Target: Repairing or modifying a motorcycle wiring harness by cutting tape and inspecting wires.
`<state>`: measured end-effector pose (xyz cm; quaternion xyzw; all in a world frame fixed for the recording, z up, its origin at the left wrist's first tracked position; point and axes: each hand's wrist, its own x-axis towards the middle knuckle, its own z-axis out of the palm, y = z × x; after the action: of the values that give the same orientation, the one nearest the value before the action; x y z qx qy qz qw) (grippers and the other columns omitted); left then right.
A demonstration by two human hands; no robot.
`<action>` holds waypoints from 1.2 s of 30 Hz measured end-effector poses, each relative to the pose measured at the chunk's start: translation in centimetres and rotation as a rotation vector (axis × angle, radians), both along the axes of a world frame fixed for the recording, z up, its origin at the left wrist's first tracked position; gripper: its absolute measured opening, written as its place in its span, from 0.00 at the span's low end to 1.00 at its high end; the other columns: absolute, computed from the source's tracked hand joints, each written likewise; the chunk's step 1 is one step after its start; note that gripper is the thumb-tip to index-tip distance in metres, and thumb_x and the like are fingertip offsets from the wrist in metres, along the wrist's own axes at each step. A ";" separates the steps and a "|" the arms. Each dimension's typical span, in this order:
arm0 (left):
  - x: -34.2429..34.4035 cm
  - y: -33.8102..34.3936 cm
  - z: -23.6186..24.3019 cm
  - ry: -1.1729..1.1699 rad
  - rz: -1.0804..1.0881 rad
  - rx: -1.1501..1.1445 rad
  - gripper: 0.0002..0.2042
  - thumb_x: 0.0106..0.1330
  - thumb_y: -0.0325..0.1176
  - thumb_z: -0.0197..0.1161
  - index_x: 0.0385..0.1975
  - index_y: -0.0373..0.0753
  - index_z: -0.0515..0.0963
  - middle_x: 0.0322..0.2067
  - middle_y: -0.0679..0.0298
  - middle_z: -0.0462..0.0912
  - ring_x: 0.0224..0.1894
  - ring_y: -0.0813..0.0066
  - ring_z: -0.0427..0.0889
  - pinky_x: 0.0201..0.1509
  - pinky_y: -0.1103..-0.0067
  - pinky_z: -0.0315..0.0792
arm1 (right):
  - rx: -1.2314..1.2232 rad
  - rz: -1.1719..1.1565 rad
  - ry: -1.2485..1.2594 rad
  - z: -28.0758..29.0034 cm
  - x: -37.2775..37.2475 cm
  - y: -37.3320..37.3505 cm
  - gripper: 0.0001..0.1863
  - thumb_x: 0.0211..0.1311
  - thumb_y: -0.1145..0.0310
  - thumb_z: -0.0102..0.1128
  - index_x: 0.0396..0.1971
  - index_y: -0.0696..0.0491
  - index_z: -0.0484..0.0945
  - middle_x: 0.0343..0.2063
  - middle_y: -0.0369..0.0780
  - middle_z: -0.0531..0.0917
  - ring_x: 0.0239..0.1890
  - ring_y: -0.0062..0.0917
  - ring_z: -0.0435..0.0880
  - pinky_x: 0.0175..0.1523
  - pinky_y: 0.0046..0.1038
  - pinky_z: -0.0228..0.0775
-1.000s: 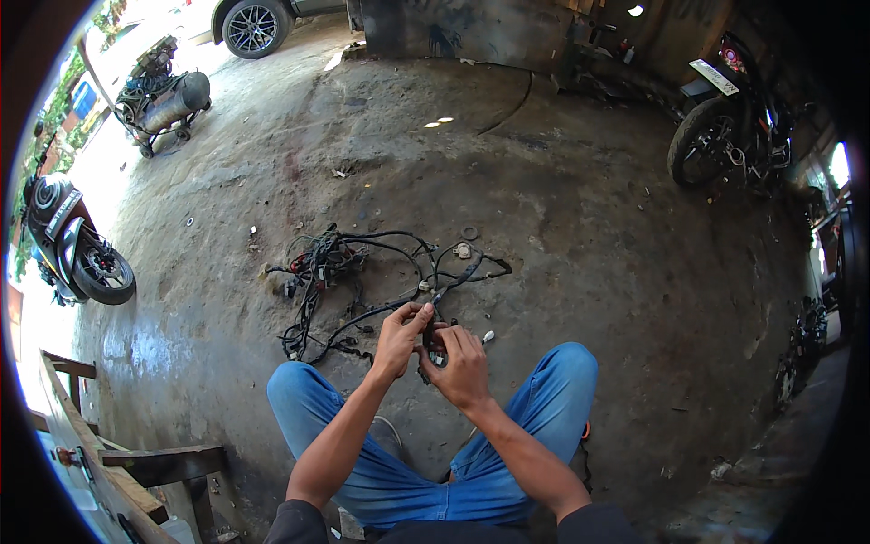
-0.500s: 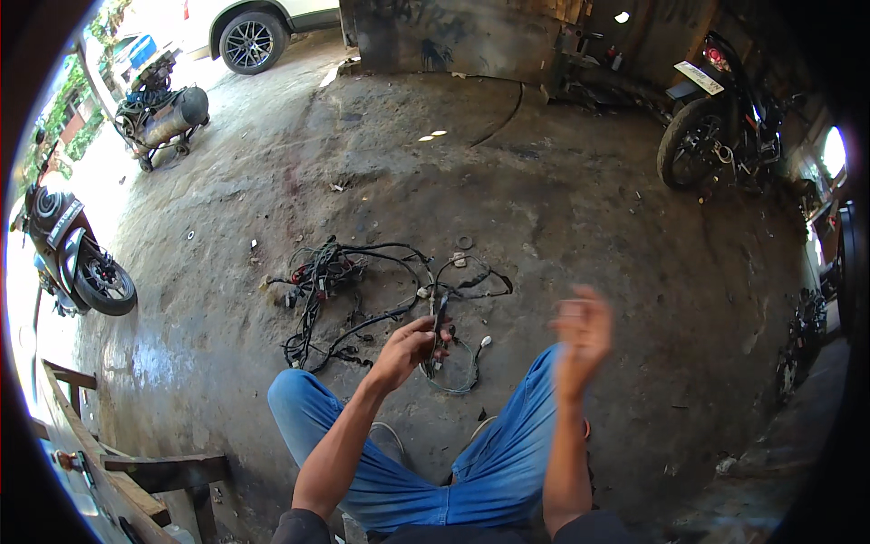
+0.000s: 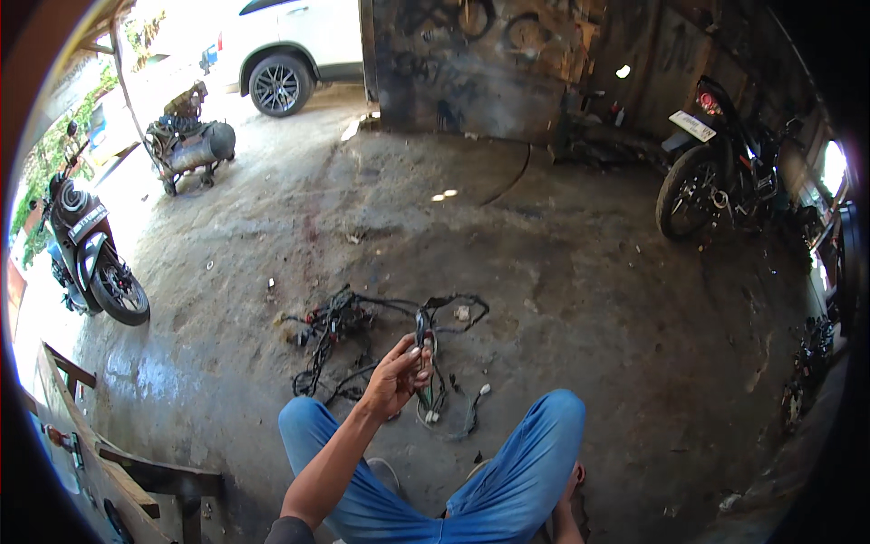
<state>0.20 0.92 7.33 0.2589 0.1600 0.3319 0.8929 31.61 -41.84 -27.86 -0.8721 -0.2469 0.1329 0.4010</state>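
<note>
My left hand (image 3: pixel 395 379) is closed, its fingers pinching a dark taped stretch of a wiring harness (image 3: pixel 422 322) in front of my knees. From there the harness spreads over the floor: a tangled black bundle lies to the left, a loop to the far right. Thin loose wires hang below my fingers, one ending in a white connector (image 3: pixel 485 389). My right hand (image 3: pixel 575 479) is low beside my right knee, mostly hidden by the leg; its fingers cannot be made out.
A wooden bench (image 3: pixel 127 476) stands at the near left. Scooter (image 3: pixel 107 272) and wheeled compressor (image 3: pixel 204 145) are at the left, with a white car (image 3: pixel 313 45) behind. A motorcycle (image 3: pixel 702 186) stands at the far right. The concrete floor (image 3: pixel 580 308) is rough and stained.
My right hand has dropped from in front of my right knee to beside the leg. My left hand still grips the harness. The whole view has tilted up, showing more of the far wall.
</note>
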 end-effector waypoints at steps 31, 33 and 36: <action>-1.0 0.6 -1.5 -0.018 -0.119 -0.211 0.06 0.77 0.42 0.53 0.42 0.50 0.68 0.33 0.70 0.71 0.28 0.79 0.70 0.28 0.82 0.63 | 0.739 0.788 0.753 43.5 -14.0 20.8 0.38 0.72 0.36 0.50 0.62 0.57 0.65 0.33 0.31 0.69 0.33 0.16 0.71 0.41 0.24 0.72; -0.8 0.5 -1.6 -0.013 -0.101 -0.197 0.08 0.77 0.43 0.53 0.41 0.46 0.72 0.32 0.69 0.70 0.28 0.76 0.71 0.27 0.81 0.64 | 0.537 0.839 1.012 41.1 -18.5 22.9 0.40 0.72 0.33 0.47 0.60 0.58 0.66 0.31 0.31 0.67 0.31 0.14 0.71 0.37 0.22 0.70; -0.6 0.1 -1.2 0.010 -0.084 -0.209 0.06 0.77 0.40 0.55 0.42 0.48 0.70 0.33 0.70 0.71 0.30 0.78 0.72 0.27 0.82 0.66 | 0.378 0.801 1.135 38.2 -21.1 25.0 0.39 0.73 0.33 0.43 0.58 0.59 0.68 0.28 0.30 0.66 0.28 0.13 0.70 0.33 0.20 0.69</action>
<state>-0.38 1.05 6.11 0.1727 0.1873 0.2746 0.9272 10.49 -16.83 10.33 -0.4265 -0.3200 0.6576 0.5322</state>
